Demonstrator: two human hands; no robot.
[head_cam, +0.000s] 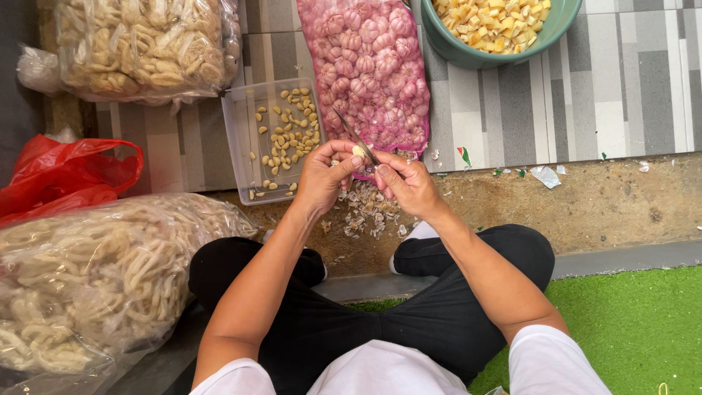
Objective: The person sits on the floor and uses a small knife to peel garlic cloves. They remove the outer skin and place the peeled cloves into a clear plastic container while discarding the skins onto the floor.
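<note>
Your left hand [322, 175] pinches a garlic clove [357, 151] between thumb and fingertips, centre frame. Your right hand [409, 183] is closed round a small knife [358, 139], blade angled up-left and touching the clove. Loose papery skins [365, 212] lie on the floor just below both hands. Clear plastic tray [238, 139] of peeled cloves sits just left of your left hand. Pink mesh bag of garlic bulbs [369, 66] at top centre, its lower end just behind your hands. Green bowl [468, 55] of yellow chunks at upper right. Clear bags of pale crackers at upper left [139, 44] and lower left [95, 278], red plastic bag [58, 175] between them. Green turf mat [629, 322] at lower right
</note>
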